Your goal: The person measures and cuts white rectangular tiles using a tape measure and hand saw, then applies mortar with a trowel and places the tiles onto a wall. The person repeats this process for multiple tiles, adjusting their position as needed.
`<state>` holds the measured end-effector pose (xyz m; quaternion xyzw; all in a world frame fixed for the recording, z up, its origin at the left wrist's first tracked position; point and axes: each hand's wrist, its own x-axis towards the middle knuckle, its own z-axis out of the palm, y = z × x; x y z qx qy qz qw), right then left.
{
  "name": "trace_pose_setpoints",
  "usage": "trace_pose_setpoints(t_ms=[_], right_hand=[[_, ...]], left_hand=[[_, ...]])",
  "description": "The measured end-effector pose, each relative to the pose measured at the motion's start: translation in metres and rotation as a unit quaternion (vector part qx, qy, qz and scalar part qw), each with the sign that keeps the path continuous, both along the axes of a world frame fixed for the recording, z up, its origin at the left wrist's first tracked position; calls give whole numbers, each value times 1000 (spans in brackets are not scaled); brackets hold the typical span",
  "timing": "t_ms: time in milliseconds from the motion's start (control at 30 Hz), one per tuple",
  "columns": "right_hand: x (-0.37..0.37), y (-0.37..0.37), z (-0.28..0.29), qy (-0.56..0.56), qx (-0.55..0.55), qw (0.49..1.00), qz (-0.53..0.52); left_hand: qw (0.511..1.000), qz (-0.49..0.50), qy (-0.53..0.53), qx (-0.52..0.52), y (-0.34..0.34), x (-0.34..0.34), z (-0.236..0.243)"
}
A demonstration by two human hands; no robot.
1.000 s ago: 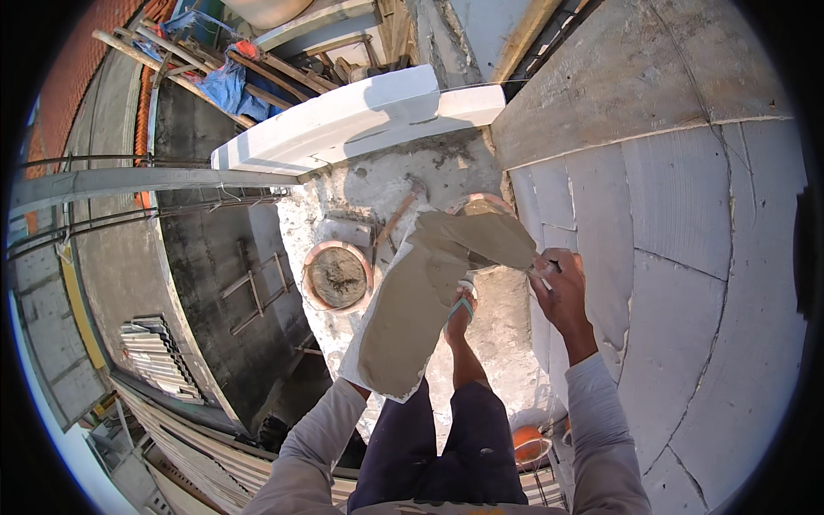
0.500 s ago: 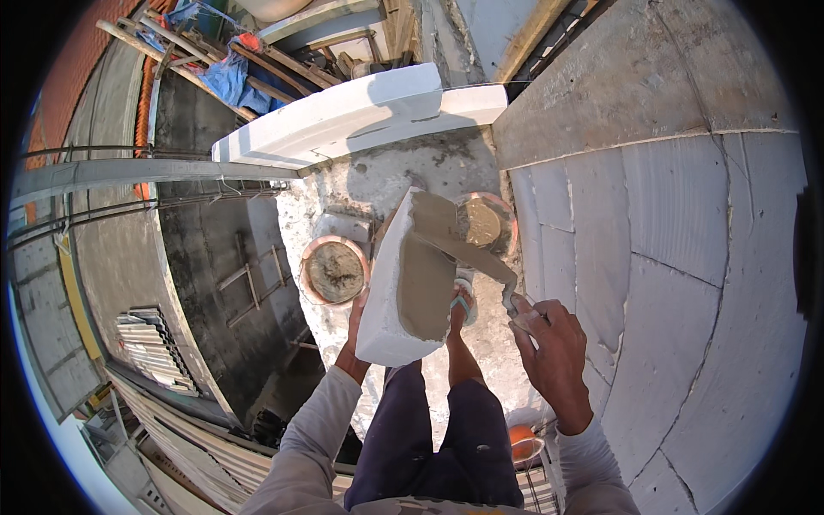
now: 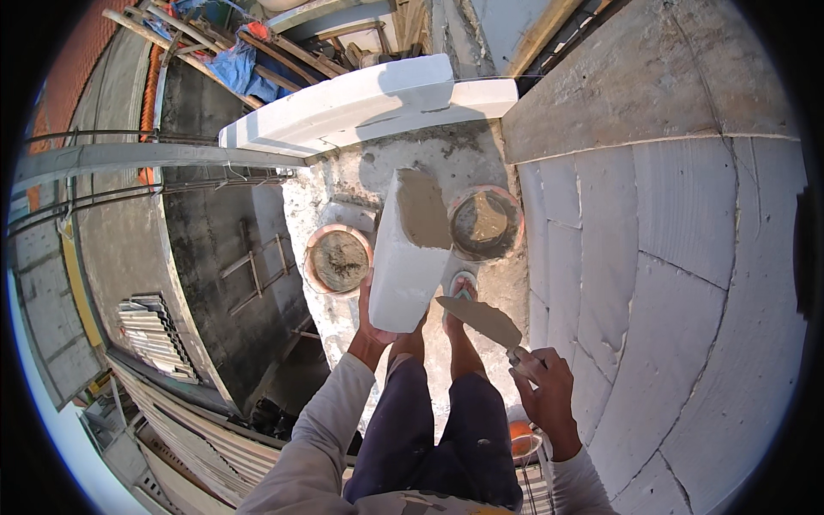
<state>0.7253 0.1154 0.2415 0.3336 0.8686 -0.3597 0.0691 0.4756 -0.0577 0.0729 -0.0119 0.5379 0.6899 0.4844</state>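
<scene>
A white lightweight block (image 3: 406, 279) is tilted in front of me, its end face coated with grey-brown mortar (image 3: 425, 208). My left hand (image 3: 371, 319) grips the block's near left side from below; some of its fingers are hidden behind the block. The handle of a pointed trowel (image 3: 483, 322) is wrapped in my right hand (image 3: 547, 396). Mortar covers the trowel's blade, which is apart from the block and points toward its near end. Beyond the blade stands a round bucket (image 3: 487, 225) with mortar heaped inside. Another round tub (image 3: 340, 261) is left of the block.
A low row of white blocks (image 3: 343, 107) crosses the far end of the rough concrete slab (image 3: 412, 146). At right rises a white block wall (image 3: 678, 215) under a concrete beam (image 3: 618, 94). A drop lies left, past a metal bar (image 3: 154, 163). An orange bucket (image 3: 521, 439) stands near my right leg.
The trowel has come off the block, back toward me. The block has been tipped, so its mortared face appears shorter and a bare white side shows.
</scene>
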Motion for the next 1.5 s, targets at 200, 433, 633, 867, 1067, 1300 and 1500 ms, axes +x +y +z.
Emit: trace_pose_setpoints(t_ms=[200, 433, 633, 867, 1067, 1300, 1500], right_hand=[[-3, -2, -50, 46, -115, 976, -181], [-11, 46, -230, -240, -41, 968, -57], [-55, 93, -427, -271, -2, 961, 50], [59, 123, -509, -8, -370, 928, -33], [-12, 105, -396, -101, -441, 865, -218], [-185, 116, -388, 255, -45, 929, -265], [-309, 112, -367, 176, -19, 940, -293]], left_hand=[[884, 176, -397, 175, 17, -4, 21], [907, 258, -326, 61, 21, 6, 18], [922, 253, -291, -49, -20, 42, -13], [900, 255, -343, -85, -91, 81, -32], [870, 315, -366, -98, -107, 94, -15], [881, 273, -366, -123, -97, 83, -1], [884, 257, -373, -119, -102, 79, -5]])
